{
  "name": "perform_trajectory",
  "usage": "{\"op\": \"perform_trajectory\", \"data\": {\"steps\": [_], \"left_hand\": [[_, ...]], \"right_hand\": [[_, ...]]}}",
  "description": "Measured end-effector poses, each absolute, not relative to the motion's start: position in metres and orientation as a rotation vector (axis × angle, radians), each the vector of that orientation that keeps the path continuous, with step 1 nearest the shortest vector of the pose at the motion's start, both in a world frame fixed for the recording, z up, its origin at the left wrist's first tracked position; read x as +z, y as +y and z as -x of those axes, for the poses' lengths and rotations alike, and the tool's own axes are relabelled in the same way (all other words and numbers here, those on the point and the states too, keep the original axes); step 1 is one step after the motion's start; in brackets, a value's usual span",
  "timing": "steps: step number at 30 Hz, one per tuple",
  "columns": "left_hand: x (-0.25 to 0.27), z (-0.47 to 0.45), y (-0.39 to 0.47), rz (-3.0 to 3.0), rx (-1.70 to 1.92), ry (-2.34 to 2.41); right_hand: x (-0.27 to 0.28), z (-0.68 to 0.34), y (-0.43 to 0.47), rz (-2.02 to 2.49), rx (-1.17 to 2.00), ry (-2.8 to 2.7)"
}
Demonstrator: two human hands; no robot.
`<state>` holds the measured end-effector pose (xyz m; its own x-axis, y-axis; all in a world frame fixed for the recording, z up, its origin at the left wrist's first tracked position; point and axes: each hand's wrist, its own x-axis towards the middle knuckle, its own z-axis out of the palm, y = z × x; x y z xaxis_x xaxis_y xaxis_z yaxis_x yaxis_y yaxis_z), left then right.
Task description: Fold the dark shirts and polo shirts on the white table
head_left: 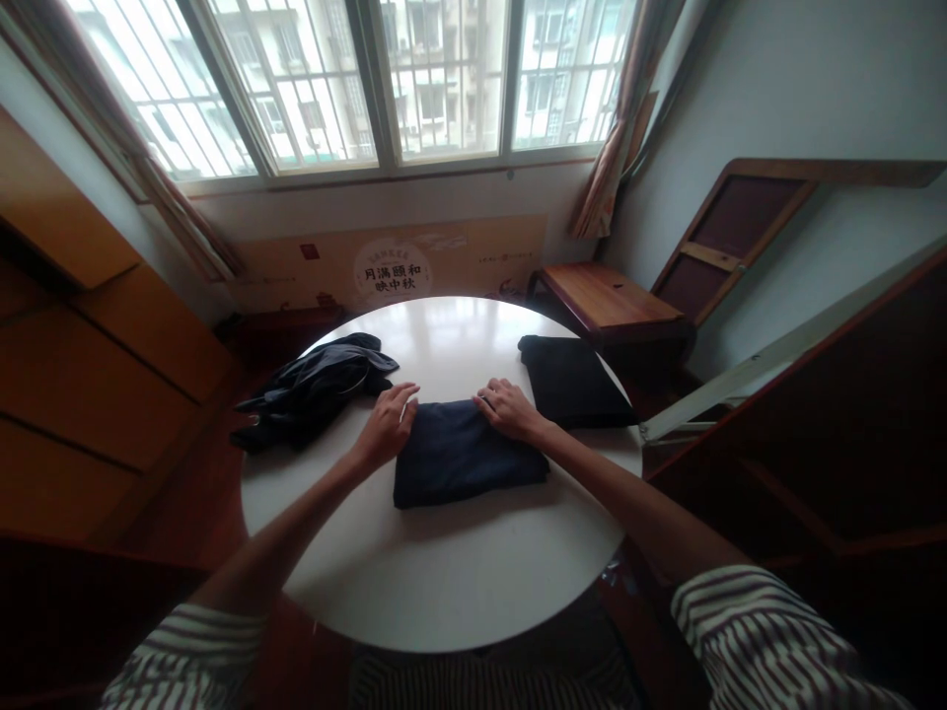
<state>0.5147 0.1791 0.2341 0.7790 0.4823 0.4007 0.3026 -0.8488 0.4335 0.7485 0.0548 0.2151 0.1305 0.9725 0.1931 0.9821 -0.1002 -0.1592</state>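
A dark navy folded garment (468,461) lies flat in the middle of the round white table (444,582). At its far left corner is my left hand (389,424), fingers stretched forward and slightly apart, touching or just beside the cloth. My right hand (507,407) rests on the far edge of the same garment with its fingers extended over the fabric. Neither hand visibly grips the cloth. To the right lies a folded black garment (573,383), while a loose heap of dark clothes (318,388) sits on the left side of the table.
Past the table's far right stands a low wooden bench (611,299). A wooden-framed panel (740,232) leans on the right wall. Wooden cabinets (89,365) line the left, and a barred window (444,79) is ahead. The clothes heap overhangs the table's left edge.
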Motion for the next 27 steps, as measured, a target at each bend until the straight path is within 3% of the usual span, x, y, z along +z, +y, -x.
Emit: {"op": "perform_trajectory", "data": {"steps": [5, 8, 10, 12, 15, 20, 22, 27], "left_hand": [[0.218, -0.528, 0.2, -2.648, 0.484, 0.518], [0.21, -0.522, 0.206, -2.489, 0.439, 0.653], [0.218, -0.518, 0.214, -2.285, 0.241, 0.656], [0.235, -0.517, 0.222, -2.089, 0.021, 0.552], [0.274, -0.518, 0.227, -2.074, 0.019, 0.354], [0.328, -0.511, 0.212, -2.717, 0.693, 0.208], [0.325, -0.504, 0.199, -2.932, 0.745, 0.092], [0.259, -0.473, 0.157, -3.21, 0.333, -0.1]], "right_hand": [[0.223, -0.753, 0.052, 2.152, -0.023, -1.963], [0.24, -0.769, 0.051, 2.113, 0.404, -1.988], [0.256, -0.78, 0.05, 2.08, 0.745, -1.983], [0.275, -0.787, 0.048, 2.037, 0.886, -1.976], [0.305, -0.785, 0.038, 1.878, 0.715, -2.019], [0.331, -0.764, 0.01, 1.804, 0.086, -1.927], [0.322, -0.759, 0.0, 1.793, -0.05, -1.944], [0.255, -0.756, -0.032, 1.6, -0.086, -2.276]]}}
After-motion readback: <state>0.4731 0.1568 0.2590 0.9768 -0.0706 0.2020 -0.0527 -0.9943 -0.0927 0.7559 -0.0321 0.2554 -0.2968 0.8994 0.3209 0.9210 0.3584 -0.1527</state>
